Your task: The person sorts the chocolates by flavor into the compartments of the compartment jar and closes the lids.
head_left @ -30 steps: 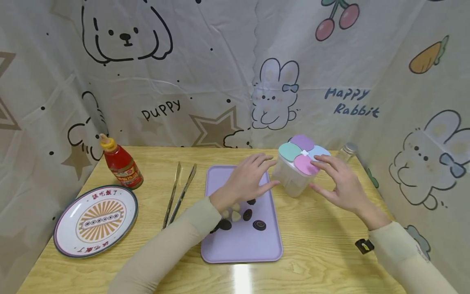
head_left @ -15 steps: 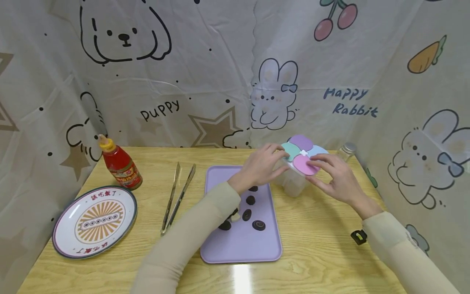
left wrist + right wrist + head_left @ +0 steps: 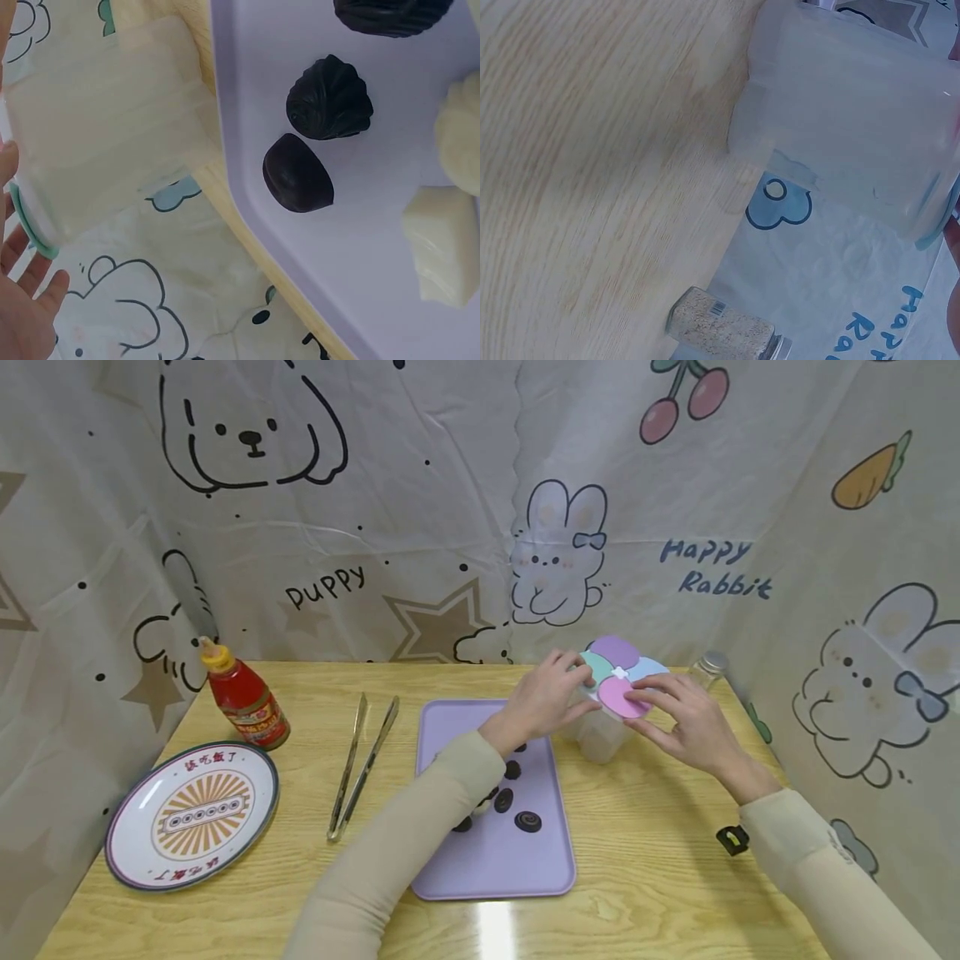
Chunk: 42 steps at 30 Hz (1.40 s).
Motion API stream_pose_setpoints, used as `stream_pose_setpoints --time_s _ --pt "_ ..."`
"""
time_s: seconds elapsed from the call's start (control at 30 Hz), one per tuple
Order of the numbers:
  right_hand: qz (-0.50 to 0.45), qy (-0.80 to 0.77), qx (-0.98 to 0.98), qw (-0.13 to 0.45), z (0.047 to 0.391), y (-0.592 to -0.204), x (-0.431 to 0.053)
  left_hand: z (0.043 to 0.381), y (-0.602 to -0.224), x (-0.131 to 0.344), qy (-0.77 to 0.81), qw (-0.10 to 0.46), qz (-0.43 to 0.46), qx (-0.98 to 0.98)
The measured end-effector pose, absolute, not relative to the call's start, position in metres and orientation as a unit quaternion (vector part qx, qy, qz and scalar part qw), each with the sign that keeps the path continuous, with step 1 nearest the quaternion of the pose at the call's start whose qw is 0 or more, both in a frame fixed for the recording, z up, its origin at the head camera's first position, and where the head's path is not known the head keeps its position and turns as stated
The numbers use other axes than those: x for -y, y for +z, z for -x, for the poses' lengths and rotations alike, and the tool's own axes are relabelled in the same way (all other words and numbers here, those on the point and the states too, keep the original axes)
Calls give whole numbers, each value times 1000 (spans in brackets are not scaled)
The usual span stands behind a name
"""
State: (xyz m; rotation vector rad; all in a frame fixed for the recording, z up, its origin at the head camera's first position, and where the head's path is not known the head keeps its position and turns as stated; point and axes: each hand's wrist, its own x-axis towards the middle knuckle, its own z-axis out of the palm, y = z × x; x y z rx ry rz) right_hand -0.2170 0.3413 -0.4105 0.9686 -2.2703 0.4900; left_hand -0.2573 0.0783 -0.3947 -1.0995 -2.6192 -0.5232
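A translucent plastic container (image 3: pixel 602 739) stands on the table, capped by a flower-shaped lid (image 3: pixel 617 653) with purple, blue, pink and green petals. My left hand (image 3: pixel 543 693) grips the lid's left edge at the green petal, fingers curled over it. On the opposite side, my right hand (image 3: pixel 693 727) holds the lid by the pink petal, thumb low at the rim. The left wrist view shows the container body (image 3: pixel 112 127) beside the tray and a few fingers at the green edge. In the right wrist view the frosted body (image 3: pixel 840 120) hides most of that hand.
A lilac tray (image 3: pixel 495 877) with dark and white chocolates (image 3: pixel 528 821) lies left of the container. Metal tongs (image 3: pixel 363 768), a plate (image 3: pixel 187 814) and a red sauce bottle (image 3: pixel 251 697) are further left. Behind my right hand stands a glass jar (image 3: pixel 709 668); a small black object (image 3: pixel 732 839) lies near my right sleeve.
My left hand has moved right from above the tray to the lid and taken hold of its edge. My right thumb and fingers have closed on the pink petal. The container stays put.
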Motion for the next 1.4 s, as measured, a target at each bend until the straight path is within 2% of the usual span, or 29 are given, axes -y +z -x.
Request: stream_pose_setpoints --time_s 0.67,0.97,1.4 --pt "-361 149 867 309 220 -411 -342 257 -394 -80 -168 137 365 905" --pt "-357 188 851 336 226 -401 -341 256 -395 -81 -160 140 367 905" --pt "-316 320 840 303 226 -388 -343 257 -395 -81 -159 140 365 907"
